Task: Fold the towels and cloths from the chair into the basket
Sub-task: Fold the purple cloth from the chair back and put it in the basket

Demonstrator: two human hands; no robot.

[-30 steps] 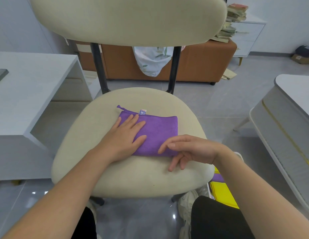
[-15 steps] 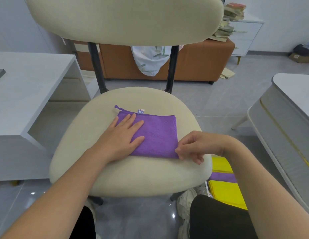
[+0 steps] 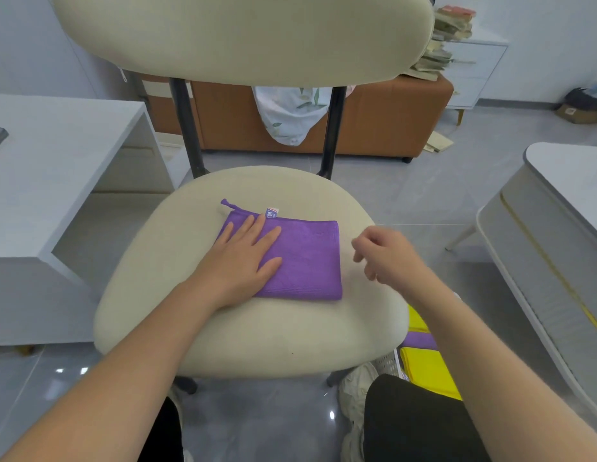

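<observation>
A folded purple cloth (image 3: 307, 261) lies flat on the cream chair seat (image 3: 157, 268). My left hand (image 3: 247, 258) presses flat on the cloth's left half, fingers straight. Just right of the cloth's right edge, my right hand (image 3: 385, 255) hovers above the seat, fingers loosely curled and holding nothing; it is blurred. Below the seat's right side, the white basket (image 3: 388, 363) shows folded yellow cloths (image 3: 427, 371) and a purple one (image 3: 420, 340); most of the basket is hidden by the seat and my leg.
The chair back (image 3: 244, 35) rises across the top. A white desk (image 3: 50, 155) stands at left, a white table (image 3: 563, 208) at right. Behind are an orange cabinet (image 3: 373, 118) with a floral cloth (image 3: 290, 115) and stacked books (image 3: 447, 41).
My right hand let go of the cloth's near right corner and lifted up and back, to the right of the cloth. My left hand stayed pressed on the cloth.
</observation>
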